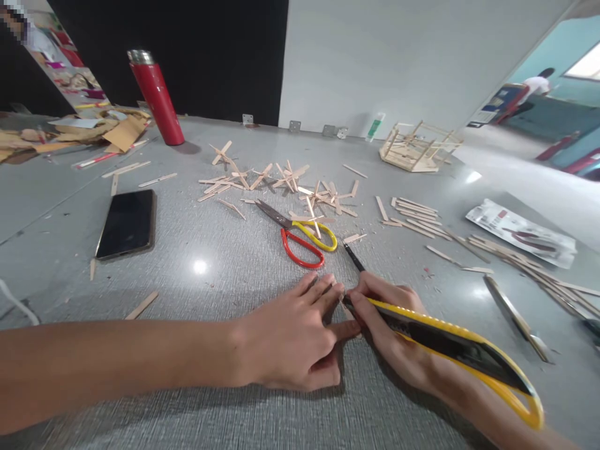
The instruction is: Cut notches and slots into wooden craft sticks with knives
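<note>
My left hand [300, 331] lies on the grey table with its fingers stretched out and spread. One finger presses down a small wooden stick [347, 310], mostly hidden under the hands. In my right hand [389, 319] is a yellow and black utility knife [450, 340], its front end at the stick and its handle slanting back over my wrist. The blade tip cannot be made out. A thin black pen-like tool [355, 258] lies just beyond my right fingers. Past my left fingertips rest scissors [300, 236] with one red and one yellow handle, blades apart.
Cut wooden pieces [285, 178] are scattered behind the scissors. More sticks [417, 215] lie right, near a white packet [520, 231] and a metal strip [515, 319]. A stick frame [415, 150] stands at the back. Left are a phone [126, 224] and red flask [157, 100].
</note>
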Action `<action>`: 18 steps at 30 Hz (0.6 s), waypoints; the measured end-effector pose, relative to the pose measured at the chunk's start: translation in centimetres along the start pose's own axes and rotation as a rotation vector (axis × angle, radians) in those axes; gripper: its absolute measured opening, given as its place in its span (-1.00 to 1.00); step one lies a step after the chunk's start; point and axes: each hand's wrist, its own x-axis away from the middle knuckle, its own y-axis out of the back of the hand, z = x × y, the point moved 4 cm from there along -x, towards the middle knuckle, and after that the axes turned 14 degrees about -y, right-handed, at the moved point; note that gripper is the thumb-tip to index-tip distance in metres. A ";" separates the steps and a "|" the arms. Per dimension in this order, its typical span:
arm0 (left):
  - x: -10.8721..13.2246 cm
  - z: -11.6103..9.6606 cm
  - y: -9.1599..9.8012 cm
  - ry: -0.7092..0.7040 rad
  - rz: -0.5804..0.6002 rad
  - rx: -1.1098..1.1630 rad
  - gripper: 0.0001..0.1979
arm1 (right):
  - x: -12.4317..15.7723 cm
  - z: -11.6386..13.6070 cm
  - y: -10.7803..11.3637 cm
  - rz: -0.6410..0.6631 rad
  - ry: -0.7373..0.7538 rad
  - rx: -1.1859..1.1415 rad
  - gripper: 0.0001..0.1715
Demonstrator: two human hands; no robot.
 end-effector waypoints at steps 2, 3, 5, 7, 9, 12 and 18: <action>0.0 0.0 0.0 -0.004 0.009 -0.013 -0.42 | 0.0 -0.2 -0.1 0.027 -0.004 -0.005 -0.59; 0.0 0.0 -0.1 -0.006 0.014 -0.020 -0.42 | 0.0 -0.4 -0.1 0.038 -0.010 -0.009 -0.58; 0.0 0.0 -0.2 -0.009 0.014 -0.030 -0.43 | 0.0 -0.7 -0.1 0.057 -0.015 -0.016 -0.58; 0.0 -0.1 -0.3 -0.013 0.011 -0.035 -0.42 | 0.0 -1.1 -0.1 0.066 -0.028 -0.046 -0.56; 0.0 -0.2 -0.3 -0.025 0.013 -0.034 -0.39 | -0.1 -1.4 -0.1 0.082 -0.065 -0.117 -0.55; 0.0 -0.2 -0.3 -0.034 0.018 -0.025 -0.38 | -0.2 -1.6 -0.1 0.093 -0.073 -0.215 -0.53; 0.1 -0.1 -0.4 -0.035 -0.003 0.003 -0.38 | -0.4 -1.4 -0.3 0.032 -0.057 -0.137 -0.54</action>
